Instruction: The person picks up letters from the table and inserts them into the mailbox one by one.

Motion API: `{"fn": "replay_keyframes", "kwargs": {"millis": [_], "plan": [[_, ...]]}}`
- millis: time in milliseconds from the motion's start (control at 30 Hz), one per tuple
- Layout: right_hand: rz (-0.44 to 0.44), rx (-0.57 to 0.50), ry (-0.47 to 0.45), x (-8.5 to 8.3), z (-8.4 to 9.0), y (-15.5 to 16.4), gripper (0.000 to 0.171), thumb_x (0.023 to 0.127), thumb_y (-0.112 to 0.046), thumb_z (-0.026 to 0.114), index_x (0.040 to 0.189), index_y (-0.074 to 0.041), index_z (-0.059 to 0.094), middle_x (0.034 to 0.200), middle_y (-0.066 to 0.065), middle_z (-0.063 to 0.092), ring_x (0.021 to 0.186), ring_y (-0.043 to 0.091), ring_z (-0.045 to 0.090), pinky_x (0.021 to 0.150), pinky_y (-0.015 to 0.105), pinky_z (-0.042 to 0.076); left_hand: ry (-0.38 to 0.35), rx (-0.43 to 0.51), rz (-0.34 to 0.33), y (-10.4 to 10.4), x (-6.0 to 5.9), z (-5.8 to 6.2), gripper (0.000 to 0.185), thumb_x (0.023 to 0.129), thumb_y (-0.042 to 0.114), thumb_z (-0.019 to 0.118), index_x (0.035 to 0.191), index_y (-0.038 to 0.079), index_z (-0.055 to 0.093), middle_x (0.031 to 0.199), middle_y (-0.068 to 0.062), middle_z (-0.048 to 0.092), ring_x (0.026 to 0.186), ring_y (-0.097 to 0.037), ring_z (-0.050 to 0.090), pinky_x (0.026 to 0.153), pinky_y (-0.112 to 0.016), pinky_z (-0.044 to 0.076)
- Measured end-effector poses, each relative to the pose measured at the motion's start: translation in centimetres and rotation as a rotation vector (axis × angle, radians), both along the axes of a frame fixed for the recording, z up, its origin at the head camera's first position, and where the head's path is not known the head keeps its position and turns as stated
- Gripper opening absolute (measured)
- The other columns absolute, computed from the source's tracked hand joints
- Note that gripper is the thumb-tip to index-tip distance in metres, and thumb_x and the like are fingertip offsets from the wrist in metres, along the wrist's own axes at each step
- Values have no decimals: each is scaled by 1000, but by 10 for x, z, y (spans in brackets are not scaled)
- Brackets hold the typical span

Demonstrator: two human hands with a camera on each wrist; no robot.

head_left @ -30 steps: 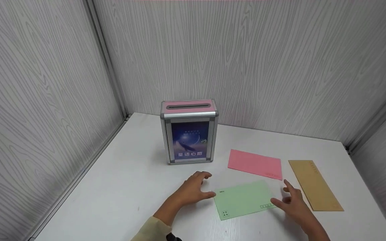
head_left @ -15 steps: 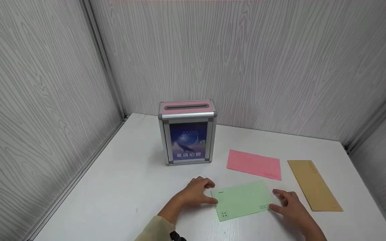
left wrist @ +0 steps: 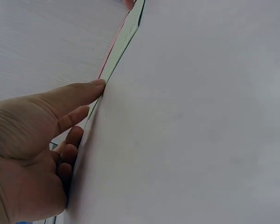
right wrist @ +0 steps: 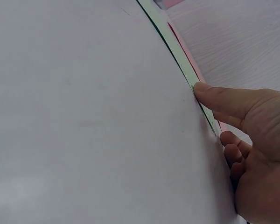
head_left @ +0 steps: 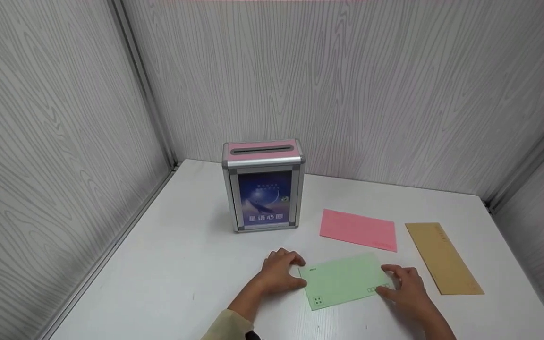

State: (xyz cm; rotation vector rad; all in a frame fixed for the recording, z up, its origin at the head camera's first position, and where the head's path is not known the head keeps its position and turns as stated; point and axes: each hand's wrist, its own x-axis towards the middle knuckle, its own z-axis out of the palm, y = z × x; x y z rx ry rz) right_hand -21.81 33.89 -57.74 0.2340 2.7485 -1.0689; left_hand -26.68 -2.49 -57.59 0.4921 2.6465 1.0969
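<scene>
A pale green envelope [head_left: 343,281] lies on the white table in the head view, a hand at each short end. My left hand [head_left: 279,274] grips its left end, thumb on the paper and other fingers bent at the edge. At the opposite end my right hand [head_left: 406,290] holds the right corner, its thumb over the row of printed boxes and index finger at the side edge. The left wrist view shows the left thumb [left wrist: 91,91] against the envelope's edge. Likewise, the right thumb [right wrist: 210,93] presses the edge in the right wrist view.
Behind the green envelope lies a pink envelope [head_left: 358,230], and a tan envelope [head_left: 444,259] is to its right. A metal-framed box [head_left: 265,189] with a slotted pink top stands upright at the back. Grey wood-grain panels [head_left: 347,85] enclose the table.
My right hand has come left and its fingers have closed in on the envelope's right end. The left hand has moved slightly right onto the left end. The envelope stays nearly in place.
</scene>
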Motion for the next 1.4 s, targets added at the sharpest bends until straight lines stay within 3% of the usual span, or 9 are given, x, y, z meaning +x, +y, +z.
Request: {"fn": "replay_keyframes", "kwargs": {"millis": [100, 200, 333, 533, 733, 900, 1133, 1267, 1400], "plan": [[-9, -7, -3, 0, 2, 0, 70, 95, -32, 85, 154, -10, 55, 140, 27, 47, 124, 40, 47, 98, 49, 46, 5, 7, 4, 1, 1, 0, 44, 84, 33, 91, 123, 20, 74, 121, 1, 62, 117, -20, 51, 111, -48, 42], [-20, -15, 5, 1, 3, 1, 66, 97, -26, 82, 155, -12, 55, 139, 23, 53, 120, 35, 49, 96, 45, 47, 6, 14, 7, 1, 2, 0, 44, 84, 33, 91, 123, 20, 74, 121, 1, 62, 116, -21, 51, 111, -48, 41], [-37, -69, 30, 2, 3, 2, 59, 100, -19, 78, 155, -15, 56, 123, 15, 65, 106, 26, 54, 83, 34, 47, -2, 13, 10, 0, 2, 1, 43, 84, 33, 91, 122, 21, 74, 123, 1, 62, 118, -21, 50, 115, -50, 39], [-51, -140, 26, 2, 2, 3, 54, 102, -17, 75, 154, -16, 59, 103, 7, 66, 89, 20, 55, 69, 28, 48, -26, 11, -15, -5, 0, 3, 37, 83, 28, 90, 115, 21, 74, 124, 2, 61, 119, -21, 49, 113, -47, 38], [-86, -180, -54, 3, 3, 4, 53, 103, -21, 75, 153, -12, 60, 104, 6, 65, 93, 21, 55, 71, 29, 46, -40, 15, -28, -9, 2, 3, 44, 82, 29, 89, 122, 21, 72, 125, 2, 62, 121, -20, 49, 113, -47, 38], [-102, -227, -85, 4, 3, 7, 43, 104, -26, 73, 141, -5, 67, 103, 4, 67, 97, 20, 55, 74, 29, 47, -37, -4, -48, -11, 1, 4, 50, 83, 32, 88, 130, 23, 74, 132, 1, 63, 125, -22, 49, 115, -47, 39], [-119, -268, -77, 9, 2, 8, 32, 104, -26, 73, 132, -10, 70, 95, 2, 62, 92, 20, 53, 70, 29, 45, -59, 4, -66, -14, 1, 4, 35, 86, 30, 87, 119, 26, 75, 127, 5, 62, 120, -18, 48, 110, -43, 38], [-102, -239, -44, 10, 0, 6, 35, 102, -28, 76, 132, -9, 71, 92, 1, 62, 89, 19, 53, 69, 28, 44, -50, 26, -101, -17, 0, 2, 23, 94, 28, 80, 115, 24, 73, 121, 5, 65, 117, -17, 49, 110, -44, 38], [-84, -229, -21, 9, -1, 8, 41, 102, -31, 76, 135, -7, 70, 93, 0, 64, 89, 17, 54, 68, 28, 46, -88, 82, -131, -21, -3, 2, 15, 101, 29, 73, 115, 27, 71, 119, 8, 68, 117, -16, 48, 109, -44, 40]]}}
